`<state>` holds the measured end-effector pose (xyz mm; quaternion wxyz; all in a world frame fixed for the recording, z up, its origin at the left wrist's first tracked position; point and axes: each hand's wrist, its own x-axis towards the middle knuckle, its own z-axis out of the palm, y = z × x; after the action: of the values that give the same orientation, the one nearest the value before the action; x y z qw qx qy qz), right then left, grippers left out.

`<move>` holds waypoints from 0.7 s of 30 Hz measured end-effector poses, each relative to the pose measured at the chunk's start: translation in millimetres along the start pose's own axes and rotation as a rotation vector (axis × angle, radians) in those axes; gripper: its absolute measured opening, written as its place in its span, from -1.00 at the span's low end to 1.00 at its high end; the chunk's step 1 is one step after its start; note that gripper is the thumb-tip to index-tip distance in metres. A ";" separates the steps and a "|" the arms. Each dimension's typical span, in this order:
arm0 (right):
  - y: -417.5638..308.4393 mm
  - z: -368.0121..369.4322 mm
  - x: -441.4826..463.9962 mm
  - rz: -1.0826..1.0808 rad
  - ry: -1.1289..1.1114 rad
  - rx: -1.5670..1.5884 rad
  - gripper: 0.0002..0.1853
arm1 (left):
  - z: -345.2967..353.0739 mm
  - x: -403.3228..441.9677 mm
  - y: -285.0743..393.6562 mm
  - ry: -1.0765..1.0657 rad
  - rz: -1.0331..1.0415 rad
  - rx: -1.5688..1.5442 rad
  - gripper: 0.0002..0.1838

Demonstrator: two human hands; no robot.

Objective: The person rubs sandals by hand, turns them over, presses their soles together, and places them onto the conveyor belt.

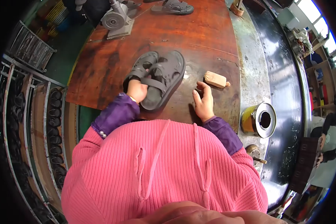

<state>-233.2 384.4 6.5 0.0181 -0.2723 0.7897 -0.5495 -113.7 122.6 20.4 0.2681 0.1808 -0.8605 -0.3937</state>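
Observation:
My left hand (137, 90) is closed around the strap area of a pair of dark grey sandals (172, 67), side by side over the near part of the wooden table. Part of the left sandal lies behind that hand, and some of my fingers are hidden between the two. My right hand (204, 102) is open and holds nothing, its thumb and fingers apart. Just beyond its fingertips lies a tan wrapped block (215, 79) with a knotted-looking end, not touched by the hand.
A grey grinder-like machine (115, 20) stands at the table's far left, with another sandal (172, 7) at the far edge. On the metal bench at right sits a yellow can (250, 119) with an open top. Racks of dark footwear (55, 138) line the left side.

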 end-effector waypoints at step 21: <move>-1.3 15.5 1.9 -0.202 -0.210 -0.219 -0.78 | -126.7 -28.3 36.6 -0.039 0.074 -1.805 -0.65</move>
<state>-229.3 370.0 2.0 0.0156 -0.4063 0.8072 -0.4278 -18.5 86.7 108.8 0.3058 -0.1328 -0.2341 -0.9133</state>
